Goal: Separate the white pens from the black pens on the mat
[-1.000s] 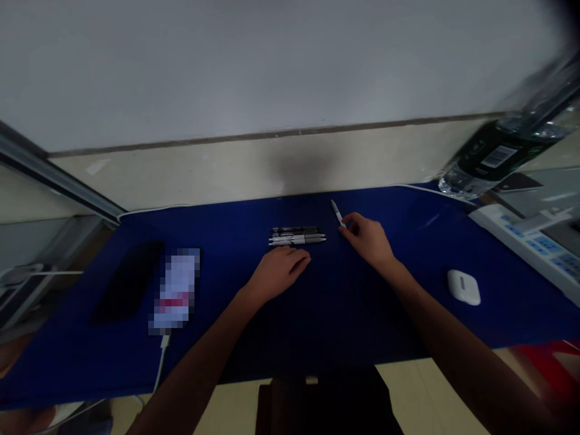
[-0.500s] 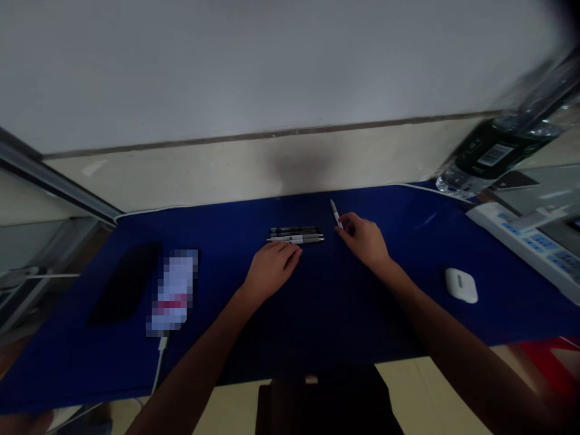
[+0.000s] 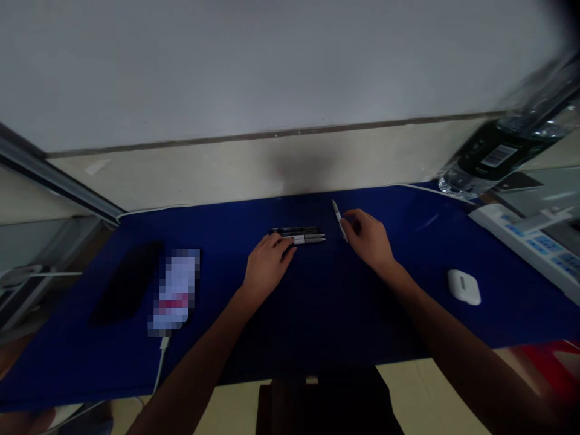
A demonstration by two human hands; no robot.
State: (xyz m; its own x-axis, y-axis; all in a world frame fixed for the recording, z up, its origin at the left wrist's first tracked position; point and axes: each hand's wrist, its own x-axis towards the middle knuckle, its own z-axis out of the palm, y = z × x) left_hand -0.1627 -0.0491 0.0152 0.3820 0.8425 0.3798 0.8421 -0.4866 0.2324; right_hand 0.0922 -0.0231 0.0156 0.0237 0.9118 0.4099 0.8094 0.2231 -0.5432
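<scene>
Head view: the right hand (image 3: 368, 238) pinches a white pen (image 3: 339, 220), tilted, just right of centre in the frame. The open left hand (image 3: 268, 266) has its fingers on the end of a row of pens (image 3: 309, 237) lying on the desk (image 3: 408, 208), none yet lifted.

- pens (image 3: 299, 237) in the middle of the desk mat (image 3: 67, 368)
- phone (image 3: 127, 283) on the mat, left of them
- blurred packet (image 3: 176, 290) just right of the phone, cable (image 3: 159, 362) off its near end
- earbud case (image 3: 463, 287) on the mat, right side
- water bottle (image 3: 498, 154) past the mat's far right corner
</scene>
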